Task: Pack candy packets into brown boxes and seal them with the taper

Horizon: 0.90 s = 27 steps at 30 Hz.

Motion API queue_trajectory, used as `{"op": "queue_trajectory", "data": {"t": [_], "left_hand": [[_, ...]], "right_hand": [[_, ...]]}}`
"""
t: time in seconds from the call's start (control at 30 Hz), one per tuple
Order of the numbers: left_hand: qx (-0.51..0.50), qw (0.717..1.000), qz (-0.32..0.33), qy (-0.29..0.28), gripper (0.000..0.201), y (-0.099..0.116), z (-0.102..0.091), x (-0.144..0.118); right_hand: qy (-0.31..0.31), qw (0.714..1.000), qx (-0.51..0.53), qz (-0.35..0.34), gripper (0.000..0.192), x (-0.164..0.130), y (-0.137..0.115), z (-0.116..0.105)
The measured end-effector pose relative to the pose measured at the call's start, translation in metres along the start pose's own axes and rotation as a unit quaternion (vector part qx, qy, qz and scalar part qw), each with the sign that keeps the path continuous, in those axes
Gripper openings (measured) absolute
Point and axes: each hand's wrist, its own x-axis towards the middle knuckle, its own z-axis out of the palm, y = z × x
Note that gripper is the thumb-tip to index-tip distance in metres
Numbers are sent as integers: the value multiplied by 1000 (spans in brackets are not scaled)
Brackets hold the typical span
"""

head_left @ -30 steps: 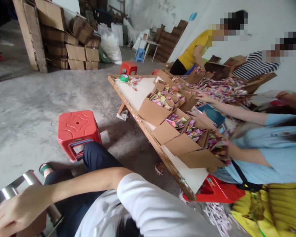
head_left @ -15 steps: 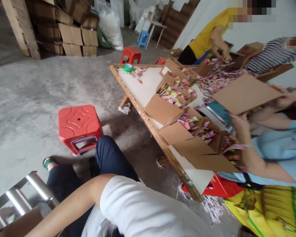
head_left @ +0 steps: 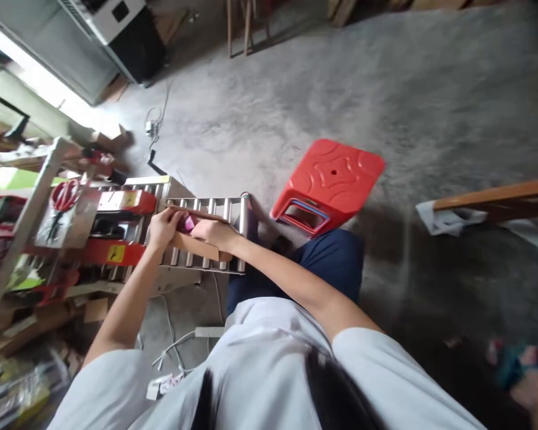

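Observation:
A small open cardboard box [head_left: 196, 246] rests on the metal rollers of a conveyor [head_left: 228, 210] in front of me. Something pink, like wrapped packets [head_left: 189, 223], shows inside its opening. My left hand [head_left: 162, 228] is closed around the box's left end, fingers at the rim. Bent over the right part of the box, my right hand [head_left: 215, 235] has its curled fingers at the opening, close to the pink contents; the fingertips are partly hidden.
A taping machine with red parts [head_left: 132, 254] and red-handled scissors [head_left: 65, 196] stands left along the conveyor. A red plastic stool [head_left: 334, 173] is beside my knee. Cables [head_left: 173, 346] lie on the floor below. A wooden table leg [head_left: 497, 194] juts in from the right.
My view has swung left, from the table with boxes and co-workers to the roller conveyor. Both hands, out of sight before, are now visible at the cardboard box.

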Motion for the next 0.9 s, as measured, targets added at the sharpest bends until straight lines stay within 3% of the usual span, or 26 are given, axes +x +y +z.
{"op": "queue_trajectory", "data": {"t": [0.1, 0.17, 0.3, 0.4, 0.5, 0.57, 0.63, 0.7, 0.77, 0.83, 0.9], "left_hand": [[-38, 997, 43, 60, 28, -6, 5, -6], [-63, 989, 77, 114, 27, 0, 10, -11], [-56, 966, 142, 211, 28, 17, 12, -29], [-31, 973, 176, 147, 25, 31, 15, -38], [-14, 989, 142, 48, 21, 37, 23, -33], [8, 994, 109, 17, 18, 36, 28, -28], [33, 996, 83, 14, 15, 35, 33, -25], [44, 996, 58, 45, 10, 33, 38, -25], [27, 994, 40, 102, 6, 32, 41, -26], [-20, 986, 23, 167, 13, 30, 42, -27], [-79, 968, -3, 238, 18, 29, 41, -28]], "right_hand": [[107, 993, -1, -45, 32, -14, 17, 17], [133, 990, -9, -51, 43, -14, 19, 23], [-12, 999, -40, 30, 31, 12, 17, 31], [-57, 997, -30, 40, 21, 30, 24, 28], [-75, 997, 10, 5, 32, 28, 32, 15], [-48, 995, 79, -33, 37, 18, 31, 0], [30, 986, 151, -61, 39, 5, 26, -17], [141, 976, 162, -34, 41, -7, 17, -32], [210, 971, 103, 41, 40, -16, 8, -38], [204, 973, 25, 106, 54, -25, 1, -26], [158, 980, -32, 119, 65, -34, -1, -2]]}}
